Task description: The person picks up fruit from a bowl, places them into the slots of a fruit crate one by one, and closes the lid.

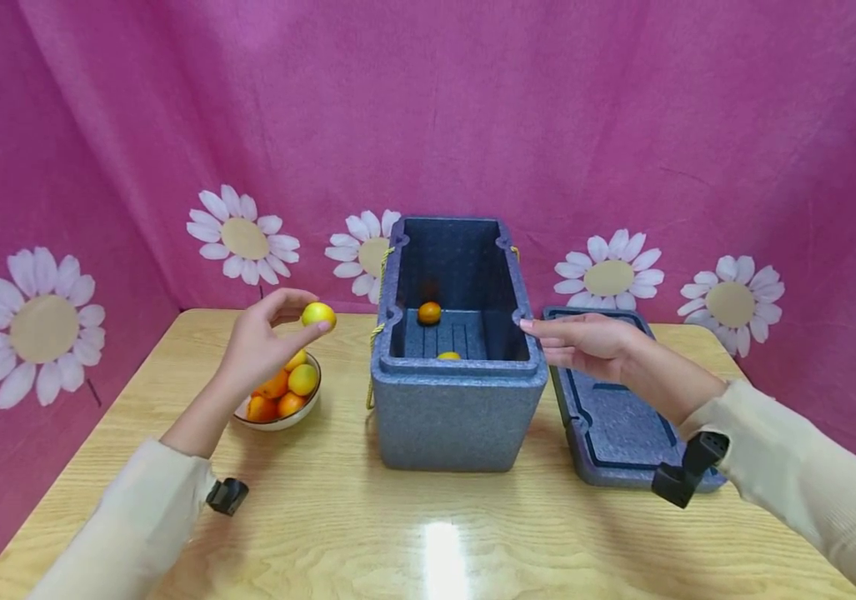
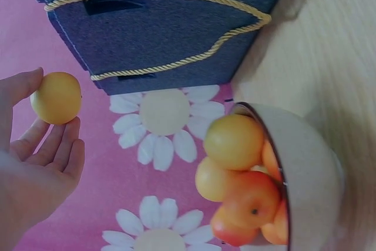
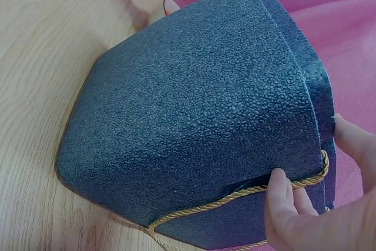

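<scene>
Nearest us, wood-grained desk [image 1: 322,533] runs before one rectangular lid [image 1: 626,425] towards the right edge and one pebbly, open-topped box [image 1: 458,425] at mid-desk. Leftward stands one round bowl [image 1: 281,422] with at least five fruits [image 1: 302,380], wood showing between bowl and box. Our left hand [image 1: 266,337] has its grip clamped on one smooth yellow fruit [image 1: 318,315] above the bowl; our right hand [image 1: 596,346] grips the box's right rim. Inside lie two more fruits [image 1: 429,313]. Beyond the far edge, five daisies [image 1: 608,277].
</scene>
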{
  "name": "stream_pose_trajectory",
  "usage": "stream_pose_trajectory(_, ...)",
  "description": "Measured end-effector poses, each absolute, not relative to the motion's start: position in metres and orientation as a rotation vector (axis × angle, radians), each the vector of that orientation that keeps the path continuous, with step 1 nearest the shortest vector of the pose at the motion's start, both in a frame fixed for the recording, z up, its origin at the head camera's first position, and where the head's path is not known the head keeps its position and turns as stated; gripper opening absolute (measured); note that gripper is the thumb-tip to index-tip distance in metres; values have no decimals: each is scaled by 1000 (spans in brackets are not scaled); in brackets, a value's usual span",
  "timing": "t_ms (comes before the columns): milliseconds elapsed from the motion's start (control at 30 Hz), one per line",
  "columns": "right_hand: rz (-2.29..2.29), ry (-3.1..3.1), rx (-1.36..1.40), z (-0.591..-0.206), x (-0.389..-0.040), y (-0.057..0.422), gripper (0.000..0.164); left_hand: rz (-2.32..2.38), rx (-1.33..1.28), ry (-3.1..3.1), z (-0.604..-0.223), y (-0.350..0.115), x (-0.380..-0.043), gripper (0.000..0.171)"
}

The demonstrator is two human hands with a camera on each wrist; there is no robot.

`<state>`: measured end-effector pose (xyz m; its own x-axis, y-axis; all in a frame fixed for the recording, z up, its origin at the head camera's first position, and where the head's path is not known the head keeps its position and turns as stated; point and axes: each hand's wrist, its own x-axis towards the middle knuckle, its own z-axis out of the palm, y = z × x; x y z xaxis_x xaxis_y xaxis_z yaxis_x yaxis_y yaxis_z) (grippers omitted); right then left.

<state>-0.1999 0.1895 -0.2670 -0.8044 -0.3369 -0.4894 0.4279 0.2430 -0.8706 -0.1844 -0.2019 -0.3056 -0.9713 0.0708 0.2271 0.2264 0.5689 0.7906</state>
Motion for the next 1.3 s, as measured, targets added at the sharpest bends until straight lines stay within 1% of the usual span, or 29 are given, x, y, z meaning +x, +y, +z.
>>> stream_pose_trajectory(200, -1619, 1918, 87, -269, -199, 190, 86, -1357, -294, -2608, -299, -196, -188, 45)
stream_pose_trajectory(500, -1600, 1935, 67, -270, -198, 190, 84, -1316, -344, -2575, -283, -183, -191, 38)
stream_pose_trajectory(867, -1597, 1937, 62, -271, -199, 190, 83, -1345, -470, -2524, -274, -171, -198, 38)
stream_pose_trajectory(1033, -1594, 1933, 49, -270, -199, 190, 82, -1341, -479, -2509, -269, -165, -200, 35)
stream_pose_trajectory(1300, -1584, 1938, 37, -269, -200, 190, 83, -1390, -493, -2518, -261, -158, -206, 36)
